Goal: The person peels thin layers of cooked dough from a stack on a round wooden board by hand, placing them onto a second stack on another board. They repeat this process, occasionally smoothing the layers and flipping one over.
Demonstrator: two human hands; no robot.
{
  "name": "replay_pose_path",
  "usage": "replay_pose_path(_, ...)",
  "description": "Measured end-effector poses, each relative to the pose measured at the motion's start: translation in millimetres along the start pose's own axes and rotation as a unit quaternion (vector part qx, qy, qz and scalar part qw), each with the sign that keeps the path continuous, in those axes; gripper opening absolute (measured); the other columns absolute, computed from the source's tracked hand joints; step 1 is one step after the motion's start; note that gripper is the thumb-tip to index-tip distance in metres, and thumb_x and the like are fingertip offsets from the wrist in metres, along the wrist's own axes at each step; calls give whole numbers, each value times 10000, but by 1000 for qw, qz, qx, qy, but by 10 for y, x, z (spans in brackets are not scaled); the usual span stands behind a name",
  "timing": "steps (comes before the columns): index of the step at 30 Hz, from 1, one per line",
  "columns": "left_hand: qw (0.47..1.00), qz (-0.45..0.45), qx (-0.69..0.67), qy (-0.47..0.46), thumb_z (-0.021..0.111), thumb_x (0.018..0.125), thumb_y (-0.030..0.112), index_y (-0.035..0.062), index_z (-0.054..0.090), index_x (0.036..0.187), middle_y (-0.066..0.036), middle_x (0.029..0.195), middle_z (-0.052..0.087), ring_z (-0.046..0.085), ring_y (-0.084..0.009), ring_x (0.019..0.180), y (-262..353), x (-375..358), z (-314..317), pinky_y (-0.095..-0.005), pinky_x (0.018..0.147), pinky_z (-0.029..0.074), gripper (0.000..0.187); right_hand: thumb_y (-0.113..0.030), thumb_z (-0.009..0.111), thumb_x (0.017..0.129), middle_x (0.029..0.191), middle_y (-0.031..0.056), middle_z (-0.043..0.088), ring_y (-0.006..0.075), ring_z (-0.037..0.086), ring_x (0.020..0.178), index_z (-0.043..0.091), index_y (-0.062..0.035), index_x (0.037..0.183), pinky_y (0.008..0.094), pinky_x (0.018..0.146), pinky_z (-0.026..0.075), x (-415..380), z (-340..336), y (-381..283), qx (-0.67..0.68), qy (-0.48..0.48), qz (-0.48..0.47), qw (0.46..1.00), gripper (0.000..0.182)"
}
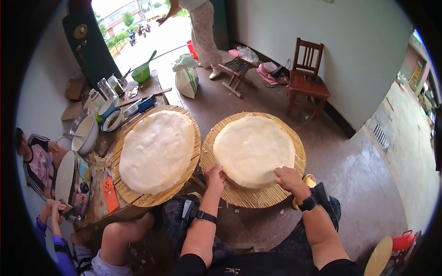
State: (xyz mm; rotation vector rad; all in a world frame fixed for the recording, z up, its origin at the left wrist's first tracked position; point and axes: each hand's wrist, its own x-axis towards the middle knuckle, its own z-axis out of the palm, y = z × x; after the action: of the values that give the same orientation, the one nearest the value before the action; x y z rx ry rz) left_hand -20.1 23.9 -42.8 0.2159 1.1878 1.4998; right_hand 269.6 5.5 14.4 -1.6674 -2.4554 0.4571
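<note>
A large, pale round flatbread sheet (254, 149) lies on a round slatted mat (298, 142) in front of me. At the sheet's lower left edge is my left hand (215, 178), fingers closed on the rim. My right hand (289, 179) pinches the same sheet at its lower right edge. To the left, a second pale sheet (157, 152) rests on another slatted mat (195, 133), with neither of my hands on it.
At the left, another person's hands (54, 208) are by a round griddle (69, 177). Bowls (85, 133), jars and a green ladle (141, 72) crowd the wooden table. A standing person (202, 32), stool (238, 66) and wooden chair (307, 87) are farther back.
</note>
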Motion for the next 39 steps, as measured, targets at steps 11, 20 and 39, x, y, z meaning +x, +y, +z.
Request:
replay_pose_path(11, 997, -63, -5, -42, 612, 780, 100, 88, 544, 904, -42, 822, 583, 572, -181, 685, 80, -86, 80, -325, 612, 477, 142, -181, 564, 739, 870, 177, 619, 351, 581, 869, 593, -68, 988, 431, 751, 462, -56, 20, 180, 52, 8, 1, 999, 275)
replay_pose_path(20, 992, -71, -79, -71, 559, 826, 101, 64, 555, 942, -41, 887, 582, 566, -174, 795, 194, -191, 210, -313, 694, 490, 122, -207, 556, 764, 967, 202, 616, 361, 576, 930, 558, -44, 1082, 425, 807, 455, -82, -223, 178, 82, 71, 131, 985, 357)
replay_pose_path(39, 992, -60, -96, -60, 509, 833, 69, 85, 511, 1012, -58, 917, 556, 539, -167, 793, 270, -261, 350, -330, 666, 469, 179, -150, 529, 844, 765, 32, 549, 133, 549, 589, 550, -58, 1011, 267, 511, 482, -154, -57, 431, 621, 72, 332, 706, 191)
